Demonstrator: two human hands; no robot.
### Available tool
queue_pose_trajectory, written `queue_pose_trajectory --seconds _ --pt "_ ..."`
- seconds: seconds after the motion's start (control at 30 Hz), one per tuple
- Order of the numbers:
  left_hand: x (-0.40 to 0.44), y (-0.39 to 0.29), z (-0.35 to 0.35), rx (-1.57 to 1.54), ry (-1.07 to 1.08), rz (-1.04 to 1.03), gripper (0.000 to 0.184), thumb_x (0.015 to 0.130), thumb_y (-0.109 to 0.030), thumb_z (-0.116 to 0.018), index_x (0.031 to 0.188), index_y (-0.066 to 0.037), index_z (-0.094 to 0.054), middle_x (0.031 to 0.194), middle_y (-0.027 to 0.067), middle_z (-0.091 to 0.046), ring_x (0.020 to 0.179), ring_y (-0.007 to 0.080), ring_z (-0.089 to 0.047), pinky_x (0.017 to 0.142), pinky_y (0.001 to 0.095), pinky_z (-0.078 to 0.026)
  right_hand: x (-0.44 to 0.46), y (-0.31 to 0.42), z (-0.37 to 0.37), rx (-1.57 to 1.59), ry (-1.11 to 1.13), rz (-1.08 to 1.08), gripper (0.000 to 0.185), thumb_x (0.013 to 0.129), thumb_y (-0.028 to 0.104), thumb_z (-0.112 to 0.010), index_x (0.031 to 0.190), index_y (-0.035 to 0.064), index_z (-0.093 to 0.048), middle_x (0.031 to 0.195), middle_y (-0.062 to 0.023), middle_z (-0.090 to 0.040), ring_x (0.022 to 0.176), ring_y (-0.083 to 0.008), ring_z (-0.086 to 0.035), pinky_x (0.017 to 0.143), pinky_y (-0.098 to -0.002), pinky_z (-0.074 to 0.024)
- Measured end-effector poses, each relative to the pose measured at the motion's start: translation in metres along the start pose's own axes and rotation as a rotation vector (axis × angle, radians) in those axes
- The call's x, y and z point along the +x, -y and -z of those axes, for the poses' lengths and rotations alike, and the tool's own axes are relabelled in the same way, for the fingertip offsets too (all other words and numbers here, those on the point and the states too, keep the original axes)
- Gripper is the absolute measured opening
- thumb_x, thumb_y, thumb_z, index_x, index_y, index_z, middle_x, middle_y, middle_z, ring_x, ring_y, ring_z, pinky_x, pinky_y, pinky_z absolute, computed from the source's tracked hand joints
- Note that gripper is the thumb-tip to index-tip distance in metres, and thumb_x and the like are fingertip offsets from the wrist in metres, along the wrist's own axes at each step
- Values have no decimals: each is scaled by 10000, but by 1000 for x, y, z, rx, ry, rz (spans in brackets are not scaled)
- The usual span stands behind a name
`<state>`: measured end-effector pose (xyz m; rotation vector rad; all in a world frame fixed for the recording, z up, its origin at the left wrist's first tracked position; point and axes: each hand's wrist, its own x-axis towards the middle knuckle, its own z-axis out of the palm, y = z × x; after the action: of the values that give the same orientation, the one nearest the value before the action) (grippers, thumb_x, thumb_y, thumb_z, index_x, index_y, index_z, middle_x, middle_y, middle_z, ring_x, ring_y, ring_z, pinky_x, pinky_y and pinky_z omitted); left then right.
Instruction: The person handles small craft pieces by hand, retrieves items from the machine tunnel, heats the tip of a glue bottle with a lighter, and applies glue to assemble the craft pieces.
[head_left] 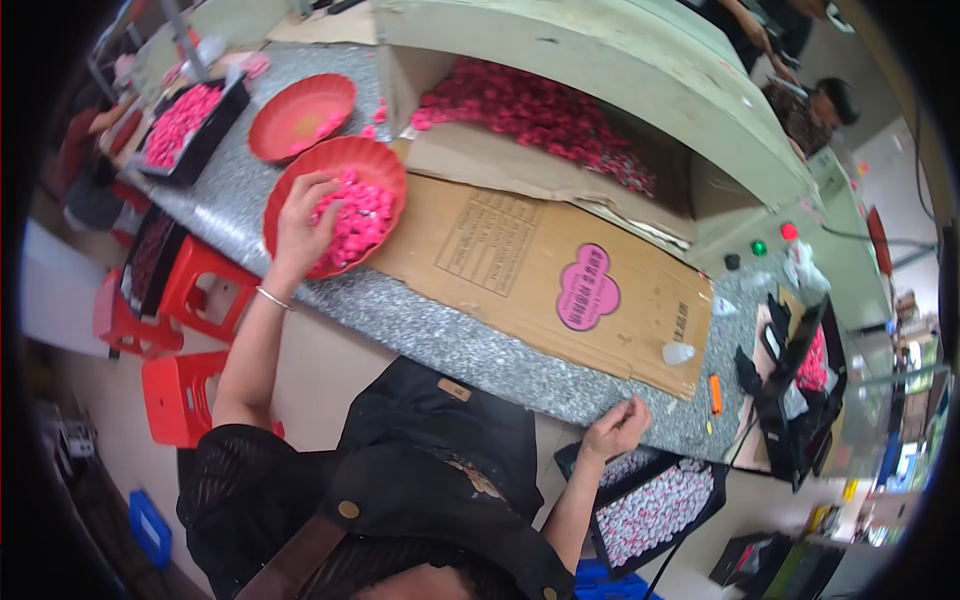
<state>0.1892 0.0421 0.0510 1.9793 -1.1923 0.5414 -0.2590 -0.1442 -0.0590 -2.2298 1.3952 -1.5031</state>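
My left hand (pixel 306 222) reaches into a red scalloped bowl (pixel 385 165), its fingers bent over the small pink pieces (pixel 362 215) inside; whether any piece is between the fingertips is too small to tell. A bracelet circles that wrist. My right hand (pixel 618 428) rests at the front edge of the speckled table (pixel 500 372) with its fingers curled together, and what they hold, if anything, cannot be made out. Between the hands lies a flat cardboard sheet (pixel 530 270) with a pink printed label. A second red bowl (pixel 290 112) with a few pink pieces sits behind the first.
More pink pieces (pixel 540 115) fill a shelf opening at the back. A black tray (pixel 205 145) of pink pieces stands at the left, red stools (pixel 175 395) below. An orange tool (pixel 715 394) and black bins (pixel 790 400) are at the right. Other people are in the background.
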Motion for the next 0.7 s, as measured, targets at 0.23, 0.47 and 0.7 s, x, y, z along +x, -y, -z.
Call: queue_pose_trajectory --seconds 0.23,0.47,0.7 --pt "-18 -60 27 -274 -139 -80 168 723 31 -683 834 -11 -564 858 129 -598 803 255 -610 714 328 -480 6 9 5 41 44 -219 239 803 -15 -592 1037 -47 -556 927 -120 -546 729 -197 -498 652 -291 -438" --pt "-4 -107 97 -630 -382 -262 158 802 -158 -555 746 -12 -578 912 167 -595 811 244 -575 719 343 -466 17 7 15 242 45 -513 348 854 68 -613 1168 -14 -487 985 -95 -542 853 -141 -534 774 -263 -448" --pt "29 -191 156 -849 -123 -1165 159 818 -154 -527 787 -6 -576 913 165 -589 813 247 -570 715 342 -459 27 -14 18 175 23 -382 499 747 8 -689 1184 -32 -453 1074 -124 -475 946 -202 -511 812 -322 -451"
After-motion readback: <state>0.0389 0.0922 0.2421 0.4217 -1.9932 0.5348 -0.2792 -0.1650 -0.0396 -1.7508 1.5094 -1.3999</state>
